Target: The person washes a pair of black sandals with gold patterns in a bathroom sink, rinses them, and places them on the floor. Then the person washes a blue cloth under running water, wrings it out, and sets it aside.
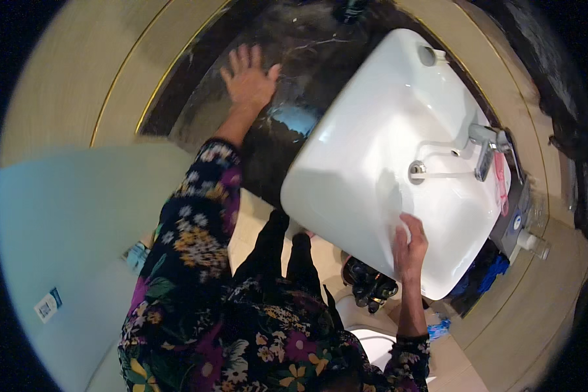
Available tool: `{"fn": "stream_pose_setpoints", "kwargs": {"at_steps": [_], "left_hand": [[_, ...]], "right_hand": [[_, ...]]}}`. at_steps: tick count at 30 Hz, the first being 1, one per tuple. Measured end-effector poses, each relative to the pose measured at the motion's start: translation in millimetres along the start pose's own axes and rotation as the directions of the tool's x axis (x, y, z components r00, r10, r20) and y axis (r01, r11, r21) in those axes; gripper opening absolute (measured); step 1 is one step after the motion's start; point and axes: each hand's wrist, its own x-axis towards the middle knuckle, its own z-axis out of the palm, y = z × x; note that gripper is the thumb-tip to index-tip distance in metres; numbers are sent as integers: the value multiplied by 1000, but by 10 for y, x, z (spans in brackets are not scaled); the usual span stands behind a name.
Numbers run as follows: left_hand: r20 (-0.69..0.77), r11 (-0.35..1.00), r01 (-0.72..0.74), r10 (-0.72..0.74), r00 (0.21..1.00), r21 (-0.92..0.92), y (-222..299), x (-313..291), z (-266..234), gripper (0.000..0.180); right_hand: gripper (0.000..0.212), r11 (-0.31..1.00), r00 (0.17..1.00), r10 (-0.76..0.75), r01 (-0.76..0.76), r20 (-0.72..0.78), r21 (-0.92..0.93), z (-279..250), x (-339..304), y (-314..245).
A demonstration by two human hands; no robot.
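My left hand is stretched out with its fingers spread over the dark marble counter at the far left; whether the palm touches the surface I cannot tell. Nothing shows in it. My right hand hangs over the near side of the white washbasin, fingers loosely bent and apart, slightly blurred and holding nothing visible. From the chrome tap at the basin's right, a thin pale stream of water runs to the round drain. Both forearms wear dark floral sleeves.
A pink strip-like item lies beside the tap. A clear bottle and blue cloth are right of the basin. Dark rounded objects sit below its near edge. A pale blue panel stands at left.
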Motion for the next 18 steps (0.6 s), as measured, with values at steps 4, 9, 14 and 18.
{"fn": "stream_pose_setpoints", "kwargs": {"at_steps": [4, 9, 14, 18], "left_hand": [[-53, 961, -269, 266, 962, -61, 459, -100, 23, 56], [-142, 804, -579, 562, 815, -138, 927, 344, 248, 45], [-47, 839, -539, 537, 842, -79, 848, 874, 257, 47], [-136, 904, -426, 416, 899, -50, 511, 942, 296, 48]], "right_hand": [[28, 971, 986, -143, 124, -83, -204, 50, -130, -48], [19, 985, 999, -53, 53, 4, -164, 46, -138, -115], [17, 991, 999, -51, 51, 8, -124, 28, -146, -129], [17, 995, 998, -55, 55, -1, -85, 32, -151, -126]]}}
